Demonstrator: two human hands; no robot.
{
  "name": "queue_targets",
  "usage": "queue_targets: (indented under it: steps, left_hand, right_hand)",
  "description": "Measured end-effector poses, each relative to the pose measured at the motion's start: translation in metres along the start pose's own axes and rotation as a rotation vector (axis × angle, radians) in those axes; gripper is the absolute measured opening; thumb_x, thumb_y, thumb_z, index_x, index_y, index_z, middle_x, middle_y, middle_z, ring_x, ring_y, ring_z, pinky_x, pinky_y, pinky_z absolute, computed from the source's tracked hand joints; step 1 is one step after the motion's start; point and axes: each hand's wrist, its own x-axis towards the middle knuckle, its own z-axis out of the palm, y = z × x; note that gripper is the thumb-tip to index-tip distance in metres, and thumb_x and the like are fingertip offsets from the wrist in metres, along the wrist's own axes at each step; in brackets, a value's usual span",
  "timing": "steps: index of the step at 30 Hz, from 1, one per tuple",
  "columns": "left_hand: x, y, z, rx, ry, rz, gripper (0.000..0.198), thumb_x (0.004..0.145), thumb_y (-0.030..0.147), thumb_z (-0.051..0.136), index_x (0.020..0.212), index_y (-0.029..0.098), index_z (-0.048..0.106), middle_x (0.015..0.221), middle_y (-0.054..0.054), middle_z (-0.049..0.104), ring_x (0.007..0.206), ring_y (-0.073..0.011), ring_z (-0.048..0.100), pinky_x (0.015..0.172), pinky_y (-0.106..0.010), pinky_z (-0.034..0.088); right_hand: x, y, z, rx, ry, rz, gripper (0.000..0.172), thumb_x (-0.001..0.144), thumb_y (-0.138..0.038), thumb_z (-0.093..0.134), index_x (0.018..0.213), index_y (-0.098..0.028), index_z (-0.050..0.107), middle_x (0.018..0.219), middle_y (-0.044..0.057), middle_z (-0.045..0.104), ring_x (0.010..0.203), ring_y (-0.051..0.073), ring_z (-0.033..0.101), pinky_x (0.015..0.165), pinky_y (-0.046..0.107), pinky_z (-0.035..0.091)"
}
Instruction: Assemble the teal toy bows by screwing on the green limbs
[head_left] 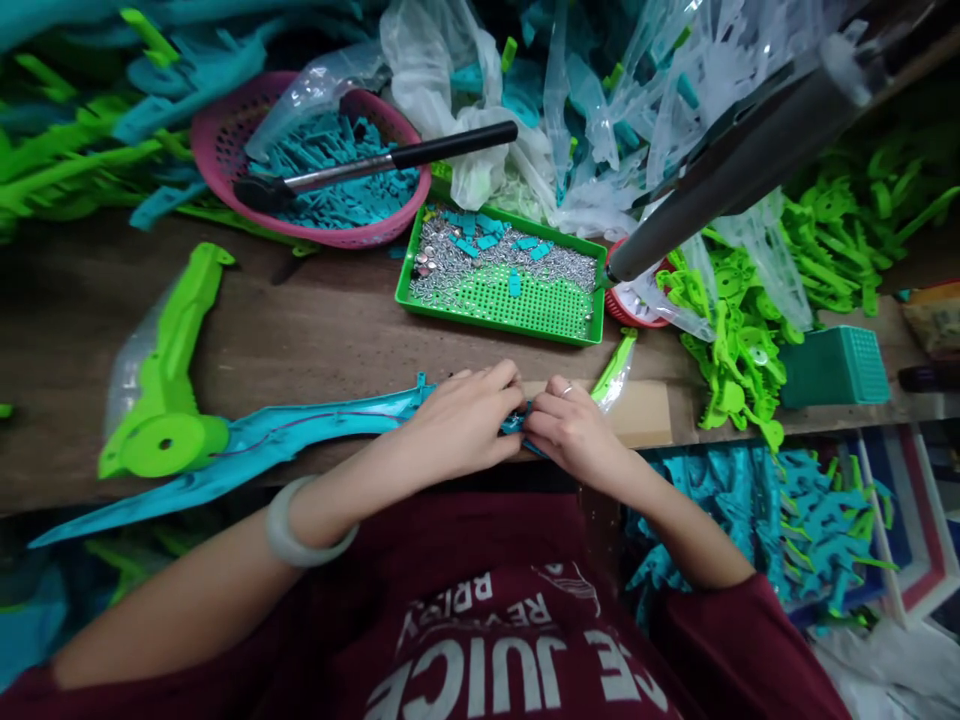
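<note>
A long, curved blue plastic toy part (pixel 300 425) lies along the table's near edge, its pointed end reaching past the edge at the left. A thin dark wire runs along its open inner side. Bright green pieces join it at both ends: a large one with a round hub (pixel 166 445) at the left and a small tip (pixel 619 362) at the right. My left hand (pixel 474 415) is curled over its middle, fingers closed on it. Beside it, my right hand (pixel 571 428) pinches at the same section. Small details between the fingertips are hidden.
Behind my hands stands a green tray (pixel 517 325) of screws and small blue pieces. A pink basket (pixel 375 233) of blue parts holds a black-handled tool (pixel 450 145). A grey powered screwdriver (pixel 735 160) hangs at the right. Green parts (pixel 739 350) and a teal box (pixel 832 368) lie beyond.
</note>
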Motion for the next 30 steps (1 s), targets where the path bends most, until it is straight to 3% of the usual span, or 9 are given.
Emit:
queue_targets:
  steps: [5, 10, 14, 18, 21, 24, 26, 28, 30]
  left_hand:
    - [0.008, 0.003, 0.003, 0.067, 0.003, -0.042, 0.016, 0.088, 0.031, 0.062, 0.094, 0.018, 0.066, 0.104, -0.006, 0.06, 0.08, -0.0225, 0.061, 0.074, -0.037, 0.046]
    - [0.006, 0.002, 0.003, 0.118, 0.018, 0.005, 0.012, 0.091, 0.026, 0.06, 0.096, 0.02, 0.068, 0.108, -0.008, 0.061, 0.083, -0.0232, 0.062, 0.071, -0.037, 0.047]
    - [-0.009, 0.01, 0.011, 0.236, 0.258, 0.139, 0.011, 0.091, 0.022, 0.06, 0.094, 0.017, 0.07, 0.115, -0.013, 0.064, 0.108, -0.0314, 0.057, 0.083, -0.042, 0.049]
    - [-0.025, 0.02, 0.035, 0.177, 0.459, 0.296, 0.014, 0.096, 0.023, 0.056, 0.096, 0.015, 0.067, 0.101, -0.01, 0.069, 0.101, -0.0259, 0.059, 0.089, -0.041, 0.048]
    - [-0.03, 0.021, 0.051, 0.163, 0.544, 0.32, 0.012, 0.096, 0.02, 0.056, 0.096, 0.016, 0.067, 0.092, -0.006, 0.071, 0.101, -0.0238, 0.061, 0.092, -0.04, 0.047]
    - [-0.029, 0.021, 0.054, 0.237, 0.534, 0.316, 0.012, 0.096, 0.016, 0.056, 0.093, 0.016, 0.067, 0.088, -0.005, 0.07, 0.099, -0.0236, 0.061, 0.092, -0.04, 0.047]
    - [-0.026, 0.021, 0.052, 0.295, 0.494, 0.334, 0.015, 0.095, 0.012, 0.053, 0.096, 0.016, 0.068, 0.087, -0.005, 0.069, 0.098, -0.0241, 0.061, 0.091, -0.04, 0.048]
    - [-0.024, 0.023, 0.049, 0.335, 0.464, 0.351, 0.019, 0.095, 0.009, 0.051, 0.098, 0.015, 0.068, 0.089, -0.006, 0.069, 0.097, -0.0243, 0.061, 0.091, -0.04, 0.049]
    - [-0.022, 0.025, 0.047, 0.368, 0.463, 0.347, 0.02, 0.094, 0.008, 0.049, 0.096, 0.015, 0.068, 0.089, -0.007, 0.068, 0.095, -0.0244, 0.061, 0.091, -0.04, 0.049]
  right_hand:
    - [-0.016, -0.008, -0.016, 0.036, -0.14, 0.046, 0.024, 0.099, -0.019, 0.048, 0.107, -0.017, 0.071, 0.108, 0.011, 0.061, 0.1, 0.025, 0.041, 0.081, 0.039, 0.031]
    - [-0.023, -0.008, -0.024, -0.112, -0.209, -0.007, 0.035, 0.096, -0.014, 0.048, 0.127, -0.019, 0.065, 0.124, 0.014, 0.057, 0.11, 0.029, 0.04, 0.093, 0.047, 0.03]
    - [-0.02, 0.002, -0.02, -0.138, -0.202, -0.135, 0.032, 0.098, -0.018, 0.046, 0.122, -0.019, 0.067, 0.115, 0.013, 0.061, 0.107, 0.029, 0.042, 0.094, 0.048, 0.031]
    - [-0.019, 0.012, -0.018, -0.035, -0.203, -0.196, 0.028, 0.096, -0.014, 0.045, 0.109, -0.015, 0.07, 0.11, 0.012, 0.066, 0.113, 0.029, 0.045, 0.098, 0.049, 0.03]
    - [-0.022, 0.021, -0.023, 0.175, -0.102, -0.191, 0.038, 0.09, -0.008, 0.045, 0.122, -0.017, 0.065, 0.11, 0.01, 0.07, 0.117, 0.027, 0.049, 0.1, 0.049, 0.032]
    - [-0.031, 0.029, -0.03, 0.335, 0.162, -0.084, 0.041, 0.091, -0.01, 0.043, 0.127, -0.019, 0.062, 0.112, 0.009, 0.07, 0.119, 0.024, 0.051, 0.099, 0.046, 0.04]
    - [-0.039, 0.031, -0.031, 0.286, 0.309, 0.006, 0.035, 0.093, -0.014, 0.045, 0.122, -0.019, 0.064, 0.108, 0.008, 0.071, 0.114, 0.024, 0.054, 0.096, 0.045, 0.043]
    - [-0.046, 0.029, -0.028, 0.137, 0.304, 0.025, 0.032, 0.092, -0.015, 0.048, 0.119, -0.018, 0.065, 0.105, 0.009, 0.072, 0.109, 0.026, 0.055, 0.093, 0.046, 0.044]
    - [-0.051, 0.023, -0.026, -0.024, 0.19, -0.034, 0.031, 0.092, -0.014, 0.05, 0.118, -0.016, 0.065, 0.111, 0.012, 0.071, 0.11, 0.028, 0.055, 0.093, 0.047, 0.044]
